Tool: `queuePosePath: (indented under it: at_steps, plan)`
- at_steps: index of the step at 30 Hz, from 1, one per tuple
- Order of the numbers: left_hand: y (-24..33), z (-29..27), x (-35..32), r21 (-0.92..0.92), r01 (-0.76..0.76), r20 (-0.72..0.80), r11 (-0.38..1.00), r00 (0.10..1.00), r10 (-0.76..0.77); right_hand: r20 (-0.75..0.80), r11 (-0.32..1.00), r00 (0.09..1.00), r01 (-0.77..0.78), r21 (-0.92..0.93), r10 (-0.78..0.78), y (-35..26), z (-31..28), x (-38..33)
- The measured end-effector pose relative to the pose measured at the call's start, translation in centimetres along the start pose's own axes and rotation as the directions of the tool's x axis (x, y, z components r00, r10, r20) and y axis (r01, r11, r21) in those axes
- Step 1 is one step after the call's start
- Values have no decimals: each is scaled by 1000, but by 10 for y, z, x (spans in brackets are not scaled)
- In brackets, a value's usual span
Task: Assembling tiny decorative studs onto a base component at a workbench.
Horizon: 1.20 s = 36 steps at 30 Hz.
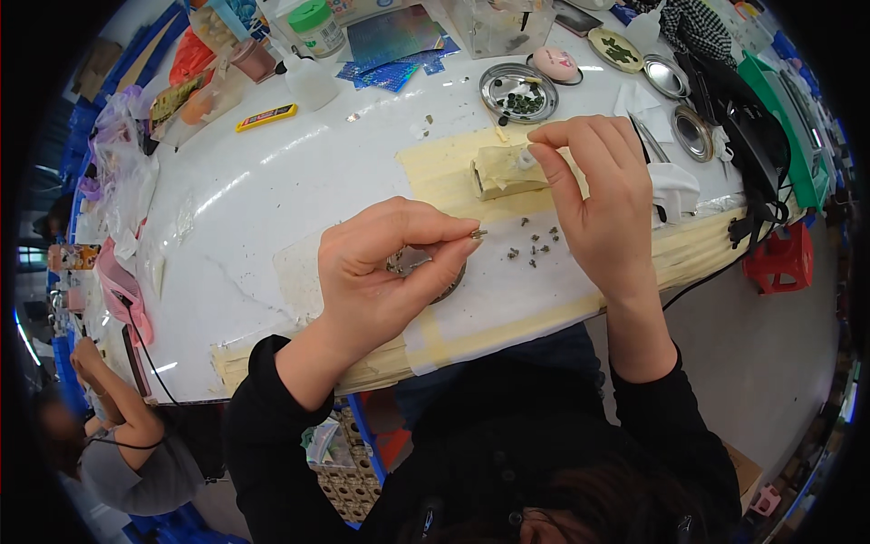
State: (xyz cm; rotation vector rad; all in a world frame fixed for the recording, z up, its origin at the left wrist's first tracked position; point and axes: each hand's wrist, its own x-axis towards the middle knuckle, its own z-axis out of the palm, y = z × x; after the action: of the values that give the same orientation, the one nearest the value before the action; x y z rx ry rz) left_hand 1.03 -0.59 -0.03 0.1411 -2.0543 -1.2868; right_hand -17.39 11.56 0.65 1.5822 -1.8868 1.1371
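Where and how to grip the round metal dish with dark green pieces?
Probably the left rim of the round metal dish, pinched from the left: the dish lies flat, its rim exposed there, while a pink rounded object crowds the far-right edge. Best kept level, since the dark green pieces look loose inside.

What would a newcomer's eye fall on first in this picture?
Probably the left hand, mid-picture, pinching a tiny metallic-looking piece, and the right hand by a pale yellow block; whether it holds anything is unclear. Small dark bits lie scattered between the hands. Strong colour also stands out: a green-lidded jar toward the upper left, a red stool at right.
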Motion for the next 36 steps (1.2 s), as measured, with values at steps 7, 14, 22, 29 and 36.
queuePosePath:
  at_steps: [7, 14, 22, 29, 36]
  plan:
    - [1, -2, 1, 72, -109, -5, 991, 994, 109, 213, 814, 962, -258, 521, 169, -44, -10, -17]
    - [9, -3, -1, 378, -255, 45, 890, 965, 257, 100, 915, 989, -140, 379, 110, -52, 2, -21]
    - [8, -3, 0, 262, -143, 40, 954, 990, 138, 76, 905, 994, -103, 413, 79, -47, 4, -24]
    - [7, -4, 0, 200, -124, 39, 972, 992, 118, 277, 674, 918, -396, 624, 283, -46, 5, -28]
    - [7, -2, -1, 305, -156, 38, 940, 988, 151, 13, 985, 997, 71, 155, -74, -49, 5, -24]
